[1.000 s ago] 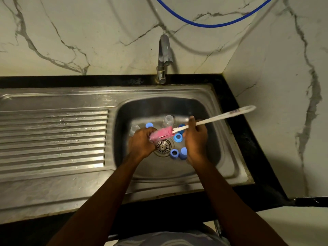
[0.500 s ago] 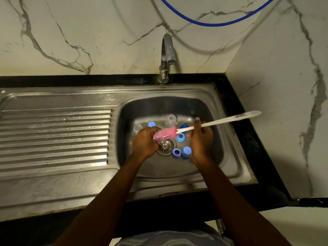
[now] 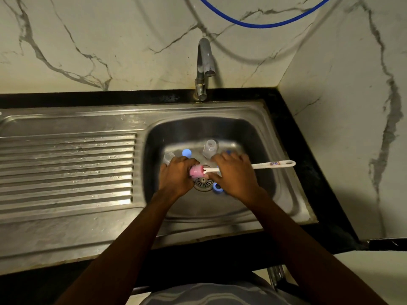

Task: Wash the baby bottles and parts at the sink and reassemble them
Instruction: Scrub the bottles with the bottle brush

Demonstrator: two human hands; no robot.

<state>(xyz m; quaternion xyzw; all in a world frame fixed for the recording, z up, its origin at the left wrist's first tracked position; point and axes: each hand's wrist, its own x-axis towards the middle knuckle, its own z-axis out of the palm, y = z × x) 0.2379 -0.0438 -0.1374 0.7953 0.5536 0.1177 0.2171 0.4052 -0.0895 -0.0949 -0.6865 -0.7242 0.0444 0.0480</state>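
Note:
In the sink basin (image 3: 198,130), my left hand (image 3: 176,179) is curled round a small bottle part that its fingers hide. The pink sponge head (image 3: 196,171) of a bottle brush goes into that fist. My right hand (image 3: 235,177) grips the brush's white handle (image 3: 273,164), which points right over the basin rim. A clear bottle (image 3: 210,148) stands behind my hands, and another clear bottle (image 3: 168,158) shows at the left. A blue cap (image 3: 186,153) and a blue ring (image 3: 217,188) lie on the basin floor near the drain (image 3: 202,183).
The tap (image 3: 203,69) stands behind the basin with no water running from it. A ribbed steel drainboard (image 3: 66,168) stretches to the left. Marble walls close in at the back and right. A blue hose (image 3: 264,24) hangs across the wall above.
The brush has slid left, its pink head now mostly inside my left fist and its handle lower and flatter. My right hand has moved closer to the left.

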